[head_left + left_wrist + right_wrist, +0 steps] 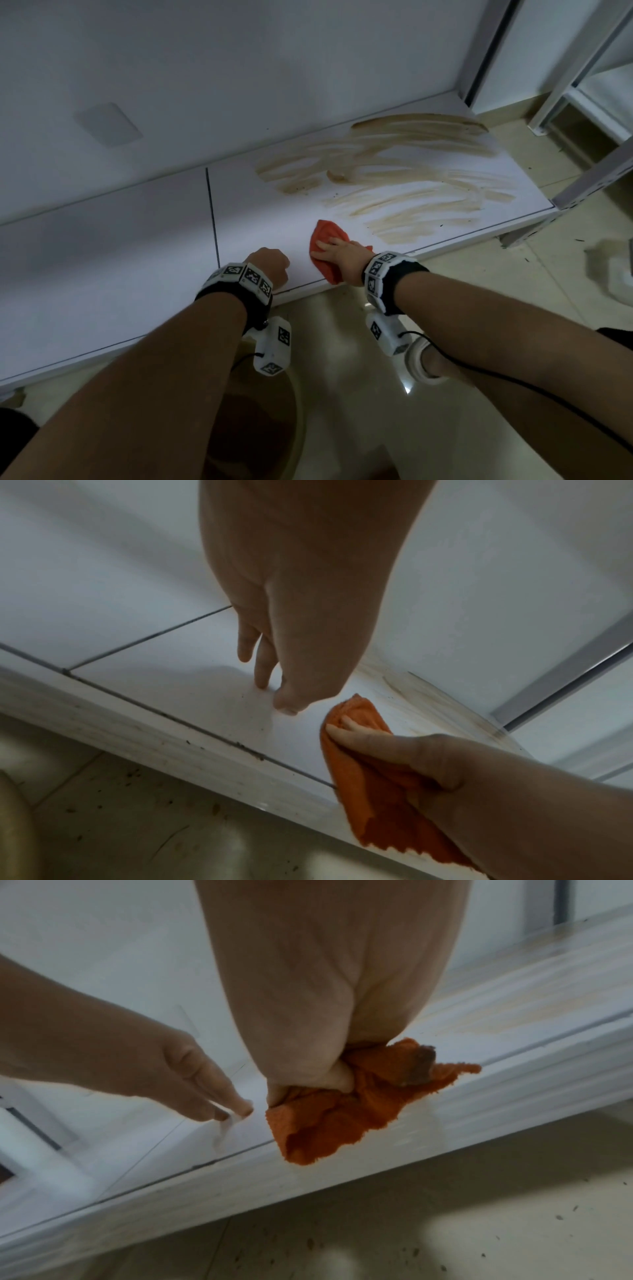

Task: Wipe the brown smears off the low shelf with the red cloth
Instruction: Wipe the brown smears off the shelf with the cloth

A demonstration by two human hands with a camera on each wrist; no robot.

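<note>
Pressing hand: the right hand lies on the red cloth, fingers spread flat over its top while the thumb curls into the folds below, so the cloth is gripped.
Cloth place: on the low shelf, at the front edge, one corner hanging over the lip; a dark stain shows on a fold.
Smears: brown smears streak the shelf beyond the cloth and to its right, up to the right end; the nearest streak is just beside the cloth.
Free hand: the left hand rests on the shelf just left of the cloth, fingertips touching the board, fingers loosely bent and holding nothing.
Open room: bare white board runs left past a dark seam.
Limits: wall behind, a metal post at the right front corner.
Around: tiled floor with dark crumbs, a second rack at far right.
</note>
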